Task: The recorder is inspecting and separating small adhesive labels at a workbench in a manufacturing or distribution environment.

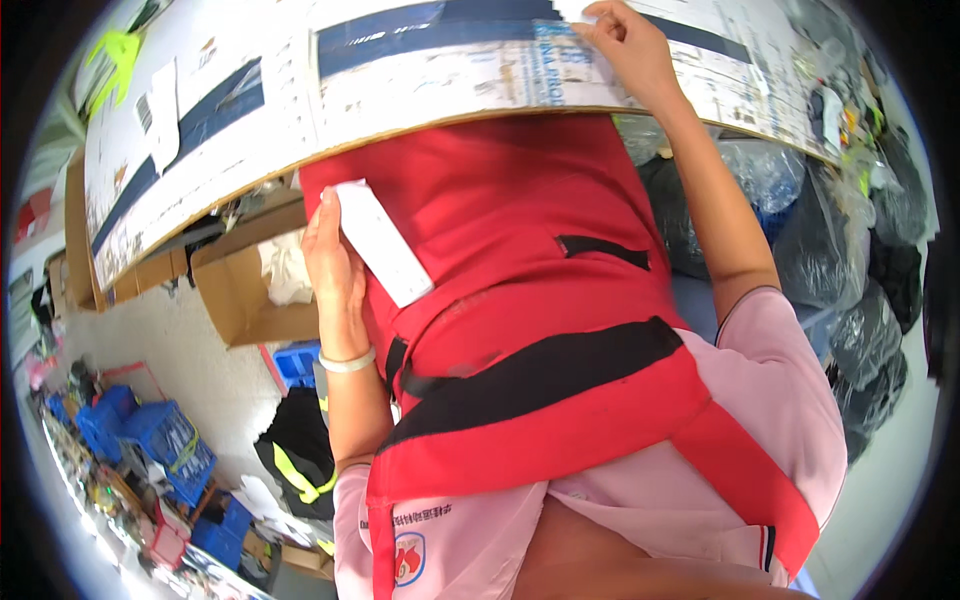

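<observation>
My left hand (pixel 335 262) is closed round a long, flat white piece (pixel 386 243), perhaps a folded paper or a stack of labels; I cannot tell which. It is held low, in front of the red apron (pixel 510 220), below the table edge. Over the table, my right hand (pixel 635 48) has thumb and forefinger pinched together beside a small white scrap (pixel 572 9) near the upper rim. Whether the fingertips grip that scrap is unclear. Worn white cardboard with dark blue bands (pixel 420 60) covers the tabletop.
A white label strip (pixel 165 115) and a neon yellow-green piece (pixel 118 62) lie on the table's left. Below stands an open cardboard box (pixel 225 300). Blue crates (pixel 165 440) are on the floor at left. Plastic-wrapped dark bundles (pixel 815 240) crowd the right side.
</observation>
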Available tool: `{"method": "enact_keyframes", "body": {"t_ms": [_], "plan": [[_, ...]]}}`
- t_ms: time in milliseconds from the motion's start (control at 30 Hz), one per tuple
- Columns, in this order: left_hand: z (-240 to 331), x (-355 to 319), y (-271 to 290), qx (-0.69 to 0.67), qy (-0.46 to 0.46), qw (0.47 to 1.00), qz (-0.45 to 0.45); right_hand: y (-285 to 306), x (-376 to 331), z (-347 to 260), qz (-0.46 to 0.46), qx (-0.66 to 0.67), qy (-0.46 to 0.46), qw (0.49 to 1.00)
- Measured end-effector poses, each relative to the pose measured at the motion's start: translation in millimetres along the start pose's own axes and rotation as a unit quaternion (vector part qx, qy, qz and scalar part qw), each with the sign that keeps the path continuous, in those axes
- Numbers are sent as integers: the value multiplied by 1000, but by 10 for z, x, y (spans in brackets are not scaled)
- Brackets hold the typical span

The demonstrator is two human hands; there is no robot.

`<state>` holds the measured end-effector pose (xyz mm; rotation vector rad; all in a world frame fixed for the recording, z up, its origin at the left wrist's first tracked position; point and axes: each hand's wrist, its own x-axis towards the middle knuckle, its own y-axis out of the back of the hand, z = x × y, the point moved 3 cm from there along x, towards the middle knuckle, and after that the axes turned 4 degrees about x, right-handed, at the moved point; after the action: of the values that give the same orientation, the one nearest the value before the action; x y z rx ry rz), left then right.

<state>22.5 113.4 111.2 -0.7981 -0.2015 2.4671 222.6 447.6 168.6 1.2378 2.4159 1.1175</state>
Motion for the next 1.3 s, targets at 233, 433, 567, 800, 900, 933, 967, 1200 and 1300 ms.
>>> {"method": "enact_keyframes", "body": {"t_ms": [233, 433, 567, 800, 900, 933, 967, 1200, 1300], "plan": [[209, -157, -214, 13, -94, 994, -54, -1128, -1008, -1309, -418, 326, -63, 846], [312, -239, -215, 76, -210, 973, -63, -1251, -1021, -1394, -449, 326, -99, 826], [500, -328, -259, 179, -190, 951, -166, -1257, -1063, -1383, -445, 343, -94, 821], [336, -246, -186, 262, -73, 934, -230, -1291, -1039, -1322, -349, 401, -90, 843], [302, -243, -210, 274, -54, 934, -224, -1225, -965, -1334, -313, 387, -62, 865], [277, -237, -219, 282, -42, 932, -222, -1201, -943, -1339, -312, 360, -36, 879], [254, -230, -234, 281, -42, 932, -225, -1177, -923, -1363, -280, 317, 45, 905], [14, -24, -179, 165, -10, 955, -245, -1113, -757, -1203, -258, 285, 49, 922], [-142, 119, -11, 182, 2, 964, -193, -1010, -493, -1032, -234, 292, -69, 925]]}}
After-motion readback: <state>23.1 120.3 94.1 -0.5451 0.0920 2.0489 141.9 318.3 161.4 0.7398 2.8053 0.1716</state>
